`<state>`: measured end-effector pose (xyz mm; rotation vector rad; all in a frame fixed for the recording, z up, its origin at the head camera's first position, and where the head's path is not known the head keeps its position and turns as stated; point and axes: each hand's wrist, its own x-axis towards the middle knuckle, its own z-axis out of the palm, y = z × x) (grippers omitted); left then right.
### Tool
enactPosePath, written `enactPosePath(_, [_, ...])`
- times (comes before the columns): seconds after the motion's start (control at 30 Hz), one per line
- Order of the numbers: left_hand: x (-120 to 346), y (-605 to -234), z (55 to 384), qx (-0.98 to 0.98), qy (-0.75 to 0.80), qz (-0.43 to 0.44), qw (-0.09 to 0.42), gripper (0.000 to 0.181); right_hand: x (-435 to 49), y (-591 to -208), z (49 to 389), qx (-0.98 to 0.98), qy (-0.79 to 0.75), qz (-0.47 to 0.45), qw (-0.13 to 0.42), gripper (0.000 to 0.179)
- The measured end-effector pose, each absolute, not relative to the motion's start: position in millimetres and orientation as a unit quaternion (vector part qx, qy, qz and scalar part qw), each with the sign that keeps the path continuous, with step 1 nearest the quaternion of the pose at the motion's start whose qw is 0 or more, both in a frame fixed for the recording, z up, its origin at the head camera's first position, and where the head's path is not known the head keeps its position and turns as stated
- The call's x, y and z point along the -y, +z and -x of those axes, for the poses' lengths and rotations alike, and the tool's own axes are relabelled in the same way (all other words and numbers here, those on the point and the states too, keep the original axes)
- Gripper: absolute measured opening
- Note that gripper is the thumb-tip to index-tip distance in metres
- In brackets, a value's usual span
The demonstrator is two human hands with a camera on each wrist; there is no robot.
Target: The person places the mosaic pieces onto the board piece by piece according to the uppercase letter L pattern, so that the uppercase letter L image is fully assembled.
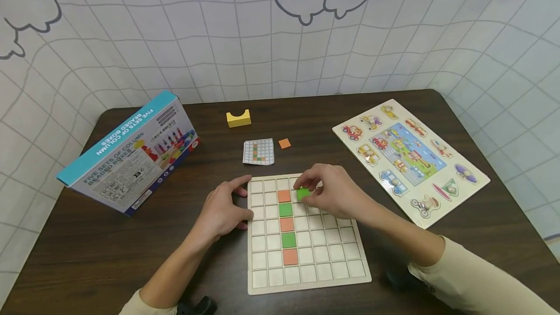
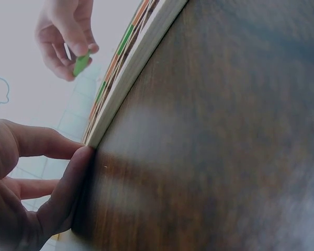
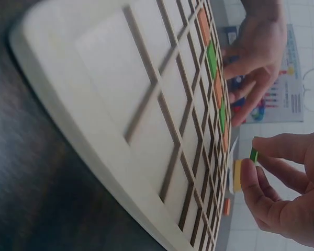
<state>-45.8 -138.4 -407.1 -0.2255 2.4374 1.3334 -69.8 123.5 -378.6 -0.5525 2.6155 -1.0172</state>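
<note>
A pale wooden grid board lies flat on the table. One of its columns holds orange square tiles alternating with green square tiles. Between thumb and fingers, my right hand pinches another green tile over the board's upper part; the right wrist view shows this tile raised above the grid. At the board's left edge, my left hand touches the rim near the upper corner with spread fingers. Seen from the left wrist, its fingertips meet the board's side.
Beyond the board lie a small pattern card, a loose orange tile and a yellow arch block. A blue-topped box stands at the left. A picture puzzle board lies to the right. A grid-patterned sheet hangs behind the table.
</note>
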Motion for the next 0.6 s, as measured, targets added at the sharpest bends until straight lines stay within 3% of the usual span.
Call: enactPosePath(0.6, [139,-408,46,-0.858,0.476,0.075,0.176,0.087,-126,-382,42,-0.890,-0.368,0.213,0.167,0.024])
